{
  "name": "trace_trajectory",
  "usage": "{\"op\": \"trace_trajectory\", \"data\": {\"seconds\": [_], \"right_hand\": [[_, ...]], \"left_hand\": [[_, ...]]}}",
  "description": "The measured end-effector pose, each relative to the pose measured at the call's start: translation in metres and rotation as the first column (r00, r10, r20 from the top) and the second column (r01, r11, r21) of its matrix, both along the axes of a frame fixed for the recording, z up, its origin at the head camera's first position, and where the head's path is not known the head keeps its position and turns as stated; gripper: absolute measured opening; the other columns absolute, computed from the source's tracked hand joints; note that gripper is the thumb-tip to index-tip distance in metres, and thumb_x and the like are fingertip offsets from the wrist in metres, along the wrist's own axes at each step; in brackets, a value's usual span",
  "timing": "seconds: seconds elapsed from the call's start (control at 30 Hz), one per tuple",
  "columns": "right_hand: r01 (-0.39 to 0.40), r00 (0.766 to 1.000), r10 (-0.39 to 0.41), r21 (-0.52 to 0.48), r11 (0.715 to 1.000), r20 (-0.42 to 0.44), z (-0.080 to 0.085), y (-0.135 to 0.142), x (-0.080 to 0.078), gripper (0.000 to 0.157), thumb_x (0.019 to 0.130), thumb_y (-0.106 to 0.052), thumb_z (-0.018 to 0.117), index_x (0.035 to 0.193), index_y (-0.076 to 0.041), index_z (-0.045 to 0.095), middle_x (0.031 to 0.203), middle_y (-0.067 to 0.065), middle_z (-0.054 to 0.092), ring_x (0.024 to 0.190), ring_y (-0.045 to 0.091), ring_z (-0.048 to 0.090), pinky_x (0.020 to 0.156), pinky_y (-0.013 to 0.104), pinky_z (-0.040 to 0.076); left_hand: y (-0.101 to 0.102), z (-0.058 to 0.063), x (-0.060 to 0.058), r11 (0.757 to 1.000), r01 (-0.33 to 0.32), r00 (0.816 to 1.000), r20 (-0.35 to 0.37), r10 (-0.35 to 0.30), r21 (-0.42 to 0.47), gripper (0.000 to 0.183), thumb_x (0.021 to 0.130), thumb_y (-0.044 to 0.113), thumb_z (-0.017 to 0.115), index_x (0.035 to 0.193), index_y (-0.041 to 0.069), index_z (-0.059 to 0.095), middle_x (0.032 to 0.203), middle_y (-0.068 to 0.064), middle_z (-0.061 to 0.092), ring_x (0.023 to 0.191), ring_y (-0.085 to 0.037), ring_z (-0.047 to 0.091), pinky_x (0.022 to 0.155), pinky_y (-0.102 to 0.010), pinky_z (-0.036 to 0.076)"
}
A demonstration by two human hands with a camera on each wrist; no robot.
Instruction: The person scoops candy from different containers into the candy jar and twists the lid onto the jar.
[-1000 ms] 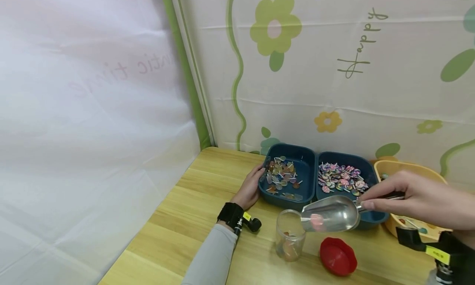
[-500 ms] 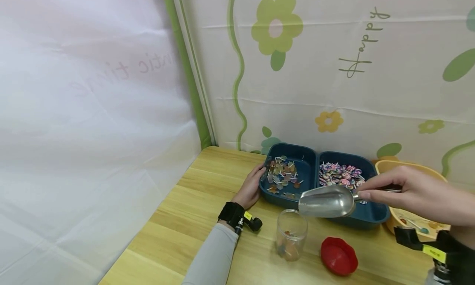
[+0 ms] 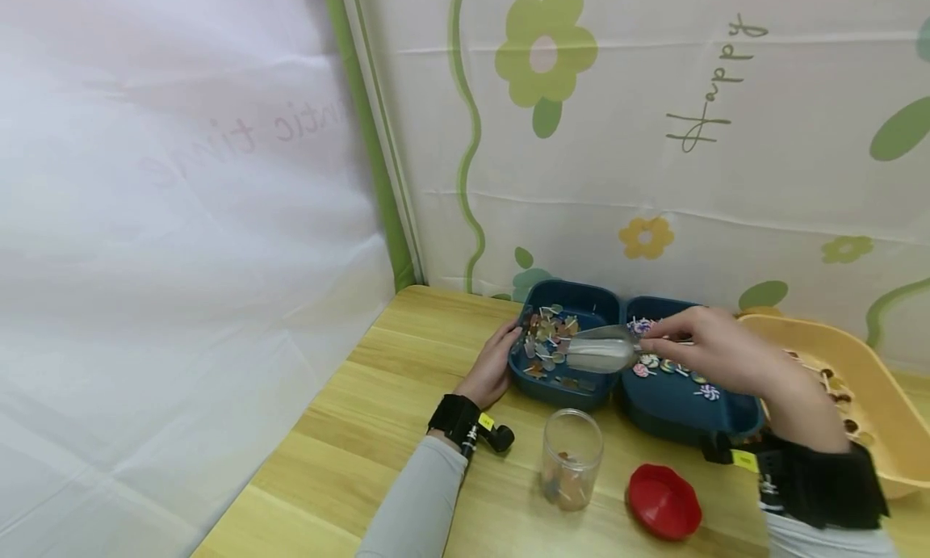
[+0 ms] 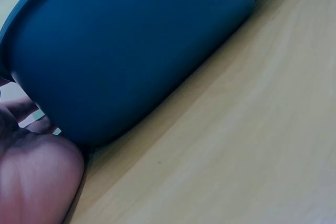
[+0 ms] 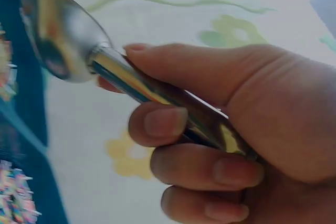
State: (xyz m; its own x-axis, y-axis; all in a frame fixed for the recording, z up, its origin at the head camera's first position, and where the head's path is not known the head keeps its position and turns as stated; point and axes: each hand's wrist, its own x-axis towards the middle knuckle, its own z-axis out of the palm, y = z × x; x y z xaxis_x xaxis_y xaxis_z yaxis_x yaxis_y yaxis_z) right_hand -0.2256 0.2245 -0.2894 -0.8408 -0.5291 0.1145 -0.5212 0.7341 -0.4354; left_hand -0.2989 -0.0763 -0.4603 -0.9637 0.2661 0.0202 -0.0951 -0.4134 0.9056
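As the right hand (image 3: 715, 350) grips the metal scoop (image 3: 601, 353) right of frame centre, the left blue bin (image 3: 555, 395) might slip.
A hard push would cause it; the left hand (image 3: 490, 369) touches the bin's side, its grip unclear.

Cannot tell apart the small pieces (image 3: 569, 485) in the clear jar (image 3: 573, 438); cannot see all the striped lollipops (image 3: 643, 370), partly behind the right hand (image 3: 712, 352), or the whole yellow tray (image 3: 890, 413), cropped by the head view's right edge.
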Motion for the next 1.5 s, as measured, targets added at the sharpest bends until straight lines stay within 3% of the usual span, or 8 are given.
{"op": "trace_trajectory", "data": {"seconds": [0.1,0.27,0.43,0.57,0.83,1.13,1.27,1.5], "right_hand": [[0.000,1.000,0.000,0.022,1.000,-0.005,-0.014,-0.014,-0.009,0.021,0.100,-0.023,0.068,0.110,-0.008,0.080,0.102,0.002,0.074,0.084,0.013,0.065,0.069,0.033,0.057],[0.001,0.999,0.000,0.035,0.999,-0.047,-0.043,-0.039,-0.020,0.018,0.099,-0.018,0.068,0.105,-0.007,0.081,0.097,0.004,0.075,0.077,0.012,0.065,0.069,0.039,0.057],[-0.012,1.000,0.012,-0.003,1.000,-0.022,-0.067,-0.057,-0.031,0.020,0.102,-0.016,0.064,0.108,-0.004,0.080,0.096,0.007,0.077,0.069,0.010,0.063,0.063,0.034,0.051],[0.012,1.000,-0.012,-0.028,1.000,0.015,-0.076,-0.058,-0.035,0.020,0.102,-0.015,0.064,0.109,-0.004,0.080,0.098,0.008,0.077,0.069,0.010,0.063,0.060,0.032,0.046],[-0.028,0.999,0.029,-0.035,0.999,0.043,-0.073,-0.054,-0.039,0.022,0.102,-0.017,0.063,0.110,-0.005,0.079,0.099,0.008,0.077,0.071,0.011,0.062,0.062,0.032,0.046],[0.006,1.000,-0.006,0.016,1.000,-0.011,-0.046,-0.024,-0.030,0.019,0.100,-0.015,0.066,0.107,-0.005,0.080,0.097,0.003,0.074,0.079,0.013,0.062,0.069,0.036,0.056],[0.000,1.000,-0.001,0.035,0.999,0.009,-0.039,-0.016,-0.030,0.018,0.100,-0.017,0.066,0.106,-0.008,0.081,0.099,0.002,0.074,0.082,0.013,0.062,0.071,0.036,0.056],[-0.037,0.999,0.036,0.068,0.997,0.024,-0.042,-0.024,-0.030,0.014,0.097,-0.016,0.070,0.099,-0.008,0.082,0.093,0.001,0.074,0.079,0.014,0.063,0.067,0.035,0.054]], "left_hand": [[0.001,0.000,0.001,1.000,0.003,1.000,0.003,-0.003,0.003,0.051,0.113,0.025,0.038,0.160,0.008,0.031,0.164,-0.016,0.032,0.150,-0.029,0.032,0.122,-0.045,0.027],[0.003,0.000,0.002,1.000,0.015,1.000,0.009,-0.015,0.008,0.052,0.113,0.025,0.038,0.162,0.008,0.028,0.164,-0.016,0.031,0.149,-0.030,0.033,0.122,-0.044,0.029],[0.004,0.001,-0.001,1.000,0.004,1.000,0.003,-0.004,0.027,0.049,0.113,0.024,0.039,0.160,0.011,0.033,0.163,-0.015,0.032,0.147,-0.030,0.037,0.118,-0.042,0.034],[0.004,0.003,-0.003,1.000,-0.001,1.000,-0.003,0.001,0.018,0.049,0.113,0.024,0.039,0.160,0.010,0.034,0.164,-0.016,0.032,0.149,-0.030,0.034,0.119,-0.041,0.033],[0.002,0.003,0.000,1.000,-0.020,1.000,0.002,0.020,0.008,0.051,0.113,0.024,0.038,0.160,0.006,0.031,0.163,-0.016,0.032,0.149,-0.030,0.035,0.120,-0.043,0.032],[0.003,0.004,0.000,1.000,-0.015,1.000,0.004,0.015,0.002,0.051,0.113,0.023,0.039,0.161,0.007,0.031,0.164,-0.016,0.030,0.150,-0.029,0.032,0.122,-0.043,0.029],[0.002,0.003,-0.001,1.000,-0.021,1.000,0.009,0.021,0.002,0.051,0.113,0.024,0.040,0.160,0.007,0.031,0.164,-0.016,0.031,0.150,-0.029,0.032,0.122,-0.043,0.028],[0.001,0.002,-0.002,1.000,-0.026,1.000,0.015,0.026,-0.007,0.051,0.113,0.025,0.040,0.160,0.007,0.032,0.163,-0.015,0.033,0.149,-0.028,0.034,0.122,-0.043,0.029]]}}
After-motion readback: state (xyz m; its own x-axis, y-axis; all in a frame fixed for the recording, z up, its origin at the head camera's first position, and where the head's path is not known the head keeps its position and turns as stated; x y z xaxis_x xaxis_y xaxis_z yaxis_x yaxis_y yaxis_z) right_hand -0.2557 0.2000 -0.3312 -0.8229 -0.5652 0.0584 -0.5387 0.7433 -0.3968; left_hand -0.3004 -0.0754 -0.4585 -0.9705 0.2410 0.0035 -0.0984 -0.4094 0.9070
